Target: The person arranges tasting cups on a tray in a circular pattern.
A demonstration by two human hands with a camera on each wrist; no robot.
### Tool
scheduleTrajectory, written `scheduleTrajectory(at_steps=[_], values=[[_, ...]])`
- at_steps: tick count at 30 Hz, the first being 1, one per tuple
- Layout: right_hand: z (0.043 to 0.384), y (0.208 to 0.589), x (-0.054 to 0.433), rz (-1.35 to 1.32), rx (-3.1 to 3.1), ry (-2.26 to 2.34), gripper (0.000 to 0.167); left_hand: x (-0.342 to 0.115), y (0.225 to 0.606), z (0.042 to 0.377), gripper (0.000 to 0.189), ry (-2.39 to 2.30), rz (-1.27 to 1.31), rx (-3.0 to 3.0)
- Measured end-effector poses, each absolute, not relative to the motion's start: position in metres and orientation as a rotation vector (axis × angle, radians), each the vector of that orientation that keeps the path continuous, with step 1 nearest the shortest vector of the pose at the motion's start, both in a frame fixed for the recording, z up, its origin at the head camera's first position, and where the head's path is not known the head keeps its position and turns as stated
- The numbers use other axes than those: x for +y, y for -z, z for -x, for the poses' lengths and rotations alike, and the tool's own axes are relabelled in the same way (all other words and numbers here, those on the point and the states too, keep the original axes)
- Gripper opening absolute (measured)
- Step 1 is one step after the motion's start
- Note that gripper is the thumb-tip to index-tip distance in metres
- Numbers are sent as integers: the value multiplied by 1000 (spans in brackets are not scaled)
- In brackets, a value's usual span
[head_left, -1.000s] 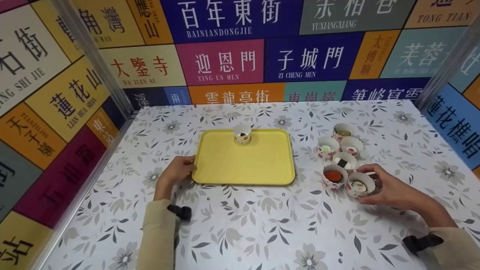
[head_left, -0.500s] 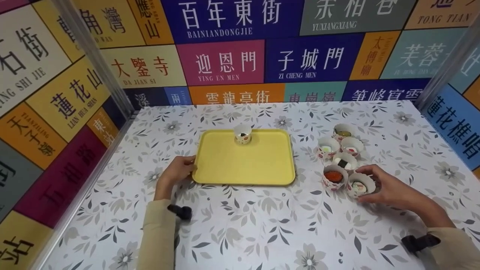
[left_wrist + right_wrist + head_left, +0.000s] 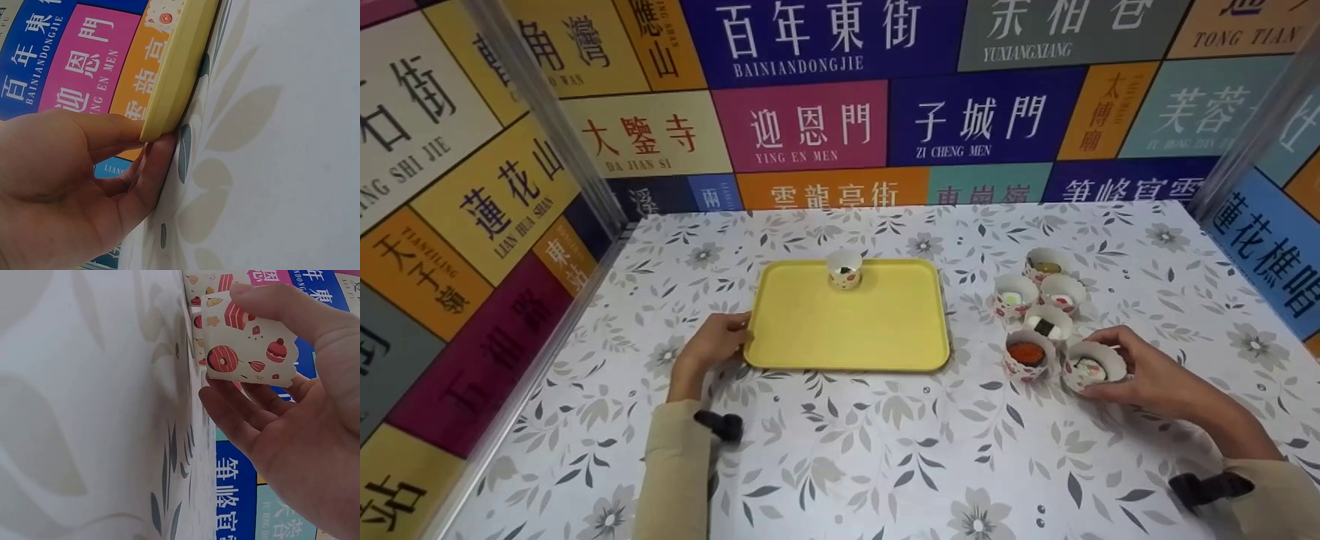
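Note:
A yellow tray lies flat on the table, and my left hand pinches its left edge. In the left wrist view the thumb is at the tray's rim and fingers are underneath. My right hand holds a patterned paper baking cup between thumb and fingers, with what looks like a sushi roll inside. Close to its left stands a cup with orange-red filling. Behind it is a cup with a white piece wrapped in a black band.
A single paper cup stands at the tray's back edge, its contents white and black. Farther back on the right are three more filled cups: one left, one right, one rearmost. Sign-printed panels border the table.
My right hand has shifted slightly right with its cup, which now stands apart from the orange-red one. The left hand and the tray have stayed put.

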State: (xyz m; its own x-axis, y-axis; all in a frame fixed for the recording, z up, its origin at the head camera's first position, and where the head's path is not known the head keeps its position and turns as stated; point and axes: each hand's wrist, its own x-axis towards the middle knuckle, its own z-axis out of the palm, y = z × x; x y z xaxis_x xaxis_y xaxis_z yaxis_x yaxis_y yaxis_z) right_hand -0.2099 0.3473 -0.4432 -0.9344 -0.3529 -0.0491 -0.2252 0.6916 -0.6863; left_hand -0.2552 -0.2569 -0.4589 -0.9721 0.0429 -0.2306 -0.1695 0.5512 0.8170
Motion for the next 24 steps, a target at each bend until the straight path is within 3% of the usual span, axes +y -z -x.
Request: scheduleTrajectory(at_steps=[13,24], values=[[208,431,340,494,2734,1104,57,-257,458,257,46,-1347,128,2584],[208,420,324,519,2751,1181,61,-257,459,257,46,-1358,143,2568]])
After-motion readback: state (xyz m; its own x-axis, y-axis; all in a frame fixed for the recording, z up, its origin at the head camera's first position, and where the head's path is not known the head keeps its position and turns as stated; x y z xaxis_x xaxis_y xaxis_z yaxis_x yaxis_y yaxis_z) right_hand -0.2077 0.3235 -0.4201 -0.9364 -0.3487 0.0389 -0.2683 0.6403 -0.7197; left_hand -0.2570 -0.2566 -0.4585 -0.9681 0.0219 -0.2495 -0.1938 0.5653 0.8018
